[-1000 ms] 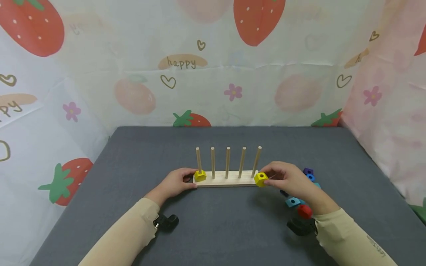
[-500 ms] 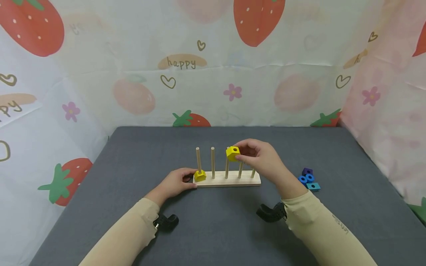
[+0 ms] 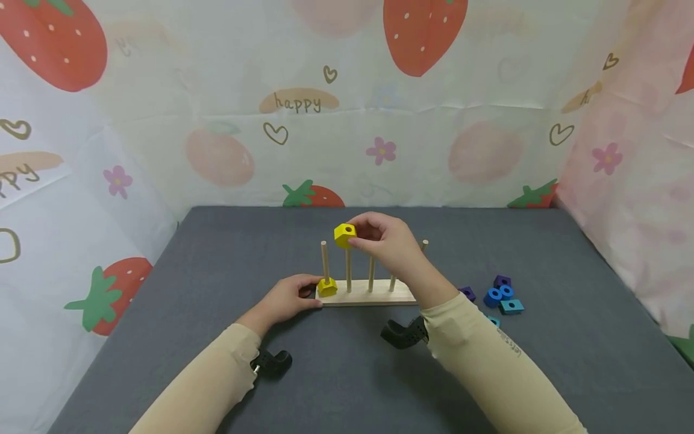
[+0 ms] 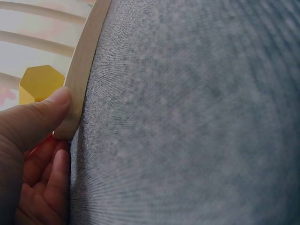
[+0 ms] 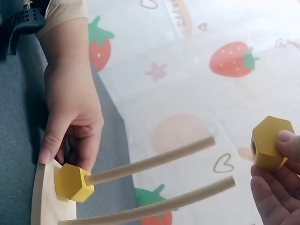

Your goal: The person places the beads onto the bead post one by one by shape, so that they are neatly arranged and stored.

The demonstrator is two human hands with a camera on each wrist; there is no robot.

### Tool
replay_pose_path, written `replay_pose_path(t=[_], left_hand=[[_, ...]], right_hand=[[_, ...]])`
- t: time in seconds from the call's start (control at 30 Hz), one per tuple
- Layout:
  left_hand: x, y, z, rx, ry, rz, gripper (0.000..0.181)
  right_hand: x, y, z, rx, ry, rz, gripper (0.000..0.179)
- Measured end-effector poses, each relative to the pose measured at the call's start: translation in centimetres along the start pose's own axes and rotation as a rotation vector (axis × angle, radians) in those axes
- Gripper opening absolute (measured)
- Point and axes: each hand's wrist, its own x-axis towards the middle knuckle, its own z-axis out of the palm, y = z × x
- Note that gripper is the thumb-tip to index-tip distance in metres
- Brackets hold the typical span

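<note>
A pale wooden base (image 3: 360,295) with several upright pegs (image 3: 325,260) stands in the middle of the dark table. My left hand (image 3: 287,296) grips its left end, thumb on the front edge in the left wrist view. Around the foot of the leftmost peg sits a yellow block (image 3: 327,287). My right hand (image 3: 387,241) pinches a second yellow block (image 3: 344,235), six-sided with a hole through it. In the head view this block overlaps the top of the second peg from the left; the right wrist view shows it apart from the peg tips.
Right of the base lie several loose blocks: purple ones (image 3: 502,281), blue rings (image 3: 493,297) and a teal block (image 3: 512,307). My right forearm (image 3: 488,355) passes in front of some of them. A printed cloth (image 3: 412,169) hangs behind the table.
My right hand has carried the yellow block leftward and up, from the base's right end to the second peg from the left. My left hand keeps its hold on the base.
</note>
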Motion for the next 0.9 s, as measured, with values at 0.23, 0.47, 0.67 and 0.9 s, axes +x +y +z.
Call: replay_pose_path(t=[0.23,0.47,0.67,0.9], left_hand=[[0.0,0.0,-0.1,-0.007,0.0,-0.001,0.053],[-0.1,-0.1,-0.1,-0.01,-0.007,0.01,0.052],[-0.1,-0.1,-0.1,-0.017,-0.008,0.029,0.052],[0.0,-0.3,0.0,-0.02,-0.008,0.038,0.052]], right_hand=[[1.2,-0.7,1.2,-0.11,-0.008,-0.026,0.023],[1.9,-1.0,2.0,-0.175,-0.027,0.029,0.024],[2.2,-1.0,2.4,-0.208,-0.045,0.042,0.022],[2.5,-0.9,2.8,-0.242,-0.048,0.046,0.023]])
